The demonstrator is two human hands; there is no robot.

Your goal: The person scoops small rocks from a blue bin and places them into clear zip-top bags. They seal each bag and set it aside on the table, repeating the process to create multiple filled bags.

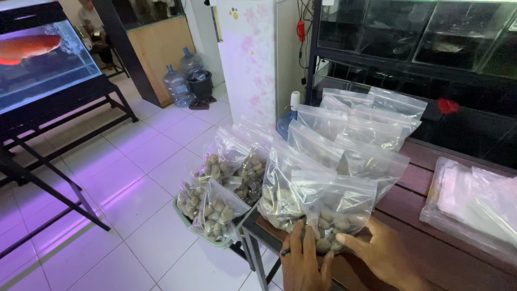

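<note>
Both hands pinch the bottom of a stone-filled bag [332,213] on the worktop [431,215]: left hand [302,264] below it, right hand [383,252] beside. More bags [355,129] stand beyond.

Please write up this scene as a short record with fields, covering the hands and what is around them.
Setting: fish shop room, white tiled floor, aquarium racks
Left hand: fingers on the front bag of stones, at its bottom
Right hand: touches the same bag from the right side
Surface: dark wooden table
Behind the bag: more clear filled bags standing upright
Lower left: green tray with further stone bags
Right: stack of empty plastic bags
Background: large red fish in a tank, water jugs
</note>
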